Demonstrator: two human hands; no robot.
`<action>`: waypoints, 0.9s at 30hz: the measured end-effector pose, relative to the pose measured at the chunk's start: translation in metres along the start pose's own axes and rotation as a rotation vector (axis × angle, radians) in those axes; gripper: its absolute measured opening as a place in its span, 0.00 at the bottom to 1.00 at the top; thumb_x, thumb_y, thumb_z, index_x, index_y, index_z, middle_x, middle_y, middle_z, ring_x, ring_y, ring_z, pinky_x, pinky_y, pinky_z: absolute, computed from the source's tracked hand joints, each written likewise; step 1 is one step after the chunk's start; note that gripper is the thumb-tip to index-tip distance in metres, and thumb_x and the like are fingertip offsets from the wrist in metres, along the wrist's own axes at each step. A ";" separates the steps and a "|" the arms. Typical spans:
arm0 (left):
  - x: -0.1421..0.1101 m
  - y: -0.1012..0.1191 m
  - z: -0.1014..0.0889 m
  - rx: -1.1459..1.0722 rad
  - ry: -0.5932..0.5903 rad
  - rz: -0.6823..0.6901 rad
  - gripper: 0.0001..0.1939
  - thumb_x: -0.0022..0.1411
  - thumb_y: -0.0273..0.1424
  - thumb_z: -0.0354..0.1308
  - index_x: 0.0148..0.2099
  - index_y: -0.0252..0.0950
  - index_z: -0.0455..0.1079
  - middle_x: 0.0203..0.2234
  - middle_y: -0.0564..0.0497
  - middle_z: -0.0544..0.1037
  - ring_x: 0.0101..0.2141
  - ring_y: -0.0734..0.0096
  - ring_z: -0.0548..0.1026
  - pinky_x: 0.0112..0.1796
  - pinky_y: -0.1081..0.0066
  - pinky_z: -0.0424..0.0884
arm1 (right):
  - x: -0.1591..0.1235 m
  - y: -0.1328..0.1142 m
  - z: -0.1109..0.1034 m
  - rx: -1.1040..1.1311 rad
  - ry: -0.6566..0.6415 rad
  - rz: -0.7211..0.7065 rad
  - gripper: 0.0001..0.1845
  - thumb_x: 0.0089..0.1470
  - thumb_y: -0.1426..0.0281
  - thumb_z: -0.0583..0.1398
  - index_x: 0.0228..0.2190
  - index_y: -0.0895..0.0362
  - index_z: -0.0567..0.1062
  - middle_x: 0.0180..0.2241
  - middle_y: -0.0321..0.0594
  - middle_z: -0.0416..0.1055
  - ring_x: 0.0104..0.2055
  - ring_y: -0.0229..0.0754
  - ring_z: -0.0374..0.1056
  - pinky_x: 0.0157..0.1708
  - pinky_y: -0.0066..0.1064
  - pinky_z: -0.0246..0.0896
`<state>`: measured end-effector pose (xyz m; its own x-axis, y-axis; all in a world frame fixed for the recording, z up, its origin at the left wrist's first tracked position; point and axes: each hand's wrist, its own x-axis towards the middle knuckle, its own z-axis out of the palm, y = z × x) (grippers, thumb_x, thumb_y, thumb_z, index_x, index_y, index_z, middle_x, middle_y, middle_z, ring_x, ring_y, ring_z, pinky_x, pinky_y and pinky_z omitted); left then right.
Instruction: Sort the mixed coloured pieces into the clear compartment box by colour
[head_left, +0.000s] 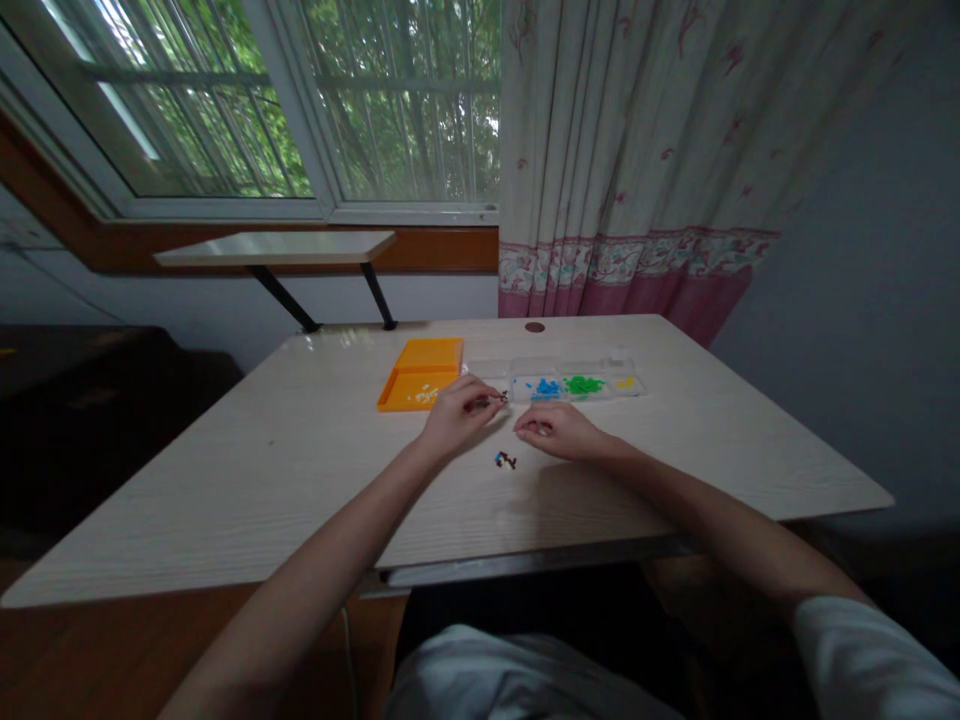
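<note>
My left hand (459,411) is closed, thumb and fingertips together, beside small dark pieces (504,396) at the left end of a clear plastic tray (637,391). Whatever it pinches is too small to make out. Just in front of the tray, my right hand (561,430) has its fingers curled together close to the tabletop, and what they hold is hidden. Between my forearms lies a small cluster of dark brown and blue pieces (505,460). The tray's compartments contain blue pieces (547,389), green pieces (583,386) and a few yellow pieces (625,383).
An orange case (429,354) lies open left of the tray, with small white pieces (424,394) inside. A raised shelf (285,247) on black legs stands at the back left of the wooden table (300,490). Behind are a window and a curtain (600,200).
</note>
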<state>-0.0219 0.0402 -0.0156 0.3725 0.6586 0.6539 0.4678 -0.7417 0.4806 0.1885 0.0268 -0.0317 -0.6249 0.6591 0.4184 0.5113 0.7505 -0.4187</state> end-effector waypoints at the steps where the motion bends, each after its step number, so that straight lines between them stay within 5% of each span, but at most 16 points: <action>1: 0.000 0.000 -0.001 0.008 0.030 -0.007 0.07 0.55 0.31 0.58 0.34 0.33 0.73 0.27 0.49 0.72 0.25 0.77 0.67 0.24 0.77 0.62 | 0.000 0.000 0.000 0.024 -0.087 -0.026 0.10 0.53 0.69 0.56 0.33 0.58 0.76 0.27 0.39 0.71 0.28 0.35 0.65 0.31 0.24 0.57; 4: 0.001 0.001 -0.003 0.027 0.067 -0.005 0.06 0.56 0.31 0.57 0.35 0.34 0.72 0.28 0.49 0.72 0.27 0.76 0.68 0.25 0.77 0.63 | -0.001 -0.001 0.000 0.074 -0.270 -0.069 0.11 0.51 0.71 0.56 0.36 0.57 0.77 0.31 0.39 0.73 0.28 0.33 0.66 0.32 0.23 0.58; 7: 0.000 0.001 -0.003 0.033 0.075 0.008 0.06 0.57 0.30 0.56 0.35 0.34 0.72 0.28 0.49 0.72 0.27 0.76 0.68 0.25 0.77 0.63 | -0.001 -0.003 0.000 0.084 -0.305 -0.075 0.11 0.51 0.71 0.57 0.36 0.56 0.77 0.31 0.38 0.73 0.28 0.33 0.66 0.32 0.23 0.58; 22: 0.000 -0.038 0.008 0.226 0.112 -0.140 0.08 0.56 0.33 0.56 0.35 0.36 0.73 0.28 0.50 0.72 0.26 0.75 0.69 0.28 0.75 0.64 | 0.000 -0.002 0.000 0.102 -0.260 0.035 0.09 0.53 0.69 0.57 0.33 0.59 0.75 0.29 0.38 0.71 0.28 0.34 0.64 0.29 0.23 0.56; 27: 0.001 -0.042 0.008 0.264 0.123 -0.178 0.10 0.56 0.34 0.55 0.39 0.36 0.72 0.29 0.50 0.72 0.28 0.73 0.69 0.30 0.74 0.65 | 0.001 0.000 0.000 0.058 -0.130 0.081 0.09 0.53 0.68 0.57 0.32 0.59 0.75 0.26 0.37 0.69 0.27 0.34 0.62 0.29 0.24 0.55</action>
<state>-0.0345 0.0726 -0.0400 0.1742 0.7423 0.6470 0.7144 -0.5475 0.4358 0.1880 0.0273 -0.0314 -0.6561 0.7029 0.2748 0.5304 0.6885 -0.4946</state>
